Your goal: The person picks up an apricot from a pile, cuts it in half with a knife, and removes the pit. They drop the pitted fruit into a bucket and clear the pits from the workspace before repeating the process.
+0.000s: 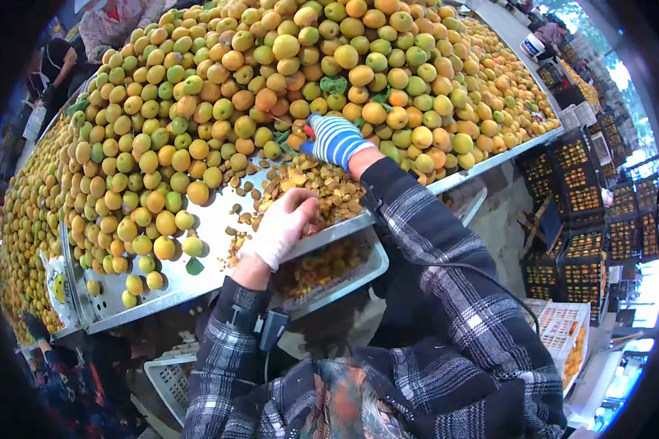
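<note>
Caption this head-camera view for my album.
Striped-gloved right hand touches the heaped apricots; white-gloved left hand rests on smaller brownish pieces.

Site: open-air fruit sorting and cutting station, market-yard type. Evidence: long sheet-metal table [212,234] with a raised rim, heaped along its whole length with loose apricots [271,66] in yellow, orange and green; a pile of cut apricot pieces [322,186] at the table's near edge; a white plastic tray [366,274] holding more such pieces just below that edge; dark crates [578,197] filled with apricots, stacked in columns at right; white perforated baskets [556,322] low at right; other workers [58,62] at the table's far side; daylight beyond.
</note>
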Tool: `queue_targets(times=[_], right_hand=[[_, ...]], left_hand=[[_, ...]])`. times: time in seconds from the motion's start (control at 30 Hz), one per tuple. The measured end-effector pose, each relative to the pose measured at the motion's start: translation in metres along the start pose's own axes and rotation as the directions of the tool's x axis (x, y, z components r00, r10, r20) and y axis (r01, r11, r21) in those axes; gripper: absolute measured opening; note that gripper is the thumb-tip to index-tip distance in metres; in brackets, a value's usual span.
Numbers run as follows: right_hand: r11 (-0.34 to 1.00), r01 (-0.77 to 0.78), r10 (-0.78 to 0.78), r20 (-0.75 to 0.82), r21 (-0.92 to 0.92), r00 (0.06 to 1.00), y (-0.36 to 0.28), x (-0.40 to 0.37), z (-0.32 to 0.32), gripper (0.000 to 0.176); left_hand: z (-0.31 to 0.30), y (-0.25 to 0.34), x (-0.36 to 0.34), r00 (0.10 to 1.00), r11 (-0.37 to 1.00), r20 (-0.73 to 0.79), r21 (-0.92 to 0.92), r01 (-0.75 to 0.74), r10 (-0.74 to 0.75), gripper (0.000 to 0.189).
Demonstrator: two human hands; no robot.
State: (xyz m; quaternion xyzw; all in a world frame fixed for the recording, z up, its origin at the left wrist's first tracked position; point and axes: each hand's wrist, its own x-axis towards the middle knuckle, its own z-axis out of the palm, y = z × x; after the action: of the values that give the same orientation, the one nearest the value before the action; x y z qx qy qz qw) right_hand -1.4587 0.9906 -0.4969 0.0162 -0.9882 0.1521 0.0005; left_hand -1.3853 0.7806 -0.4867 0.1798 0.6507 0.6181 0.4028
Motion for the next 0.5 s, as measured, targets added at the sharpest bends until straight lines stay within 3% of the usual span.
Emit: queue_targets(times=[0.07, 0.1, 0.23, 0.3, 0.37, 0.43, 0.47, 0.5], right_hand=[[0.999, 0.026, -0.026, -0.006, 0.045, 1.0, -0.002, 0.005, 0.008, 0.043], [0.996, 0.059, -0.059, -0.008, 0.066, 0.998, -0.005, 0.008, 0.015, 0.041], [1.0, 0.001, -0.001, 0.003, 0.014, 1.0, -0.018, 0.021, 0.025, 0.028], [0.996, -0.014, 0.008, 0.075, 0.088, 0.997, -0.023, 0.02, 0.017, 0.035], [0.994, 0.018, -0.019, 0.009, 0.105, 1.0, -0.022, 0.013, 0.01, 0.041], [0.989, 0.011, -0.009, -0.02, 0.148, 1.0, -0.029, -0.003, -0.005, 0.044], [0.985, 0.056, -0.056, -0.004, 0.166, 0.998, -0.035, -0.014, -0.015, 0.045], [0.977, 0.101, -0.105, 0.009, 0.185, 0.994, -0.043, -0.026, -0.024, 0.045]], left_hand=[[0.01, 0.002, 0.0, 0.987, 0.998, -0.153, 0.04, 0.043, -0.037, 0.031], [0.013, 0.003, -0.001, 0.993, 0.997, -0.084, -0.011, 0.079, -0.08, 0.031], [0.012, 0.006, -0.001, 0.993, 0.994, -0.086, 0.067, 0.082, -0.076, 0.029], [-0.001, -0.001, 0.002, 0.966, 0.983, -0.257, -0.175, -0.055, 0.009, 0.028], [-0.014, -0.006, 0.005, 0.88, 0.98, -0.475, -0.163, -0.111, 0.021, 0.039], [-0.03, -0.021, 0.015, 0.843, 0.926, -0.537, -0.33, -0.186, -0.022, 0.049], [-0.029, -0.014, 0.018, 0.81, 0.914, -0.57, -0.388, -0.12, -0.135, 0.053], [-0.031, -0.016, 0.021, 0.809, 0.914, -0.571, -0.389, -0.118, -0.138, 0.053]])
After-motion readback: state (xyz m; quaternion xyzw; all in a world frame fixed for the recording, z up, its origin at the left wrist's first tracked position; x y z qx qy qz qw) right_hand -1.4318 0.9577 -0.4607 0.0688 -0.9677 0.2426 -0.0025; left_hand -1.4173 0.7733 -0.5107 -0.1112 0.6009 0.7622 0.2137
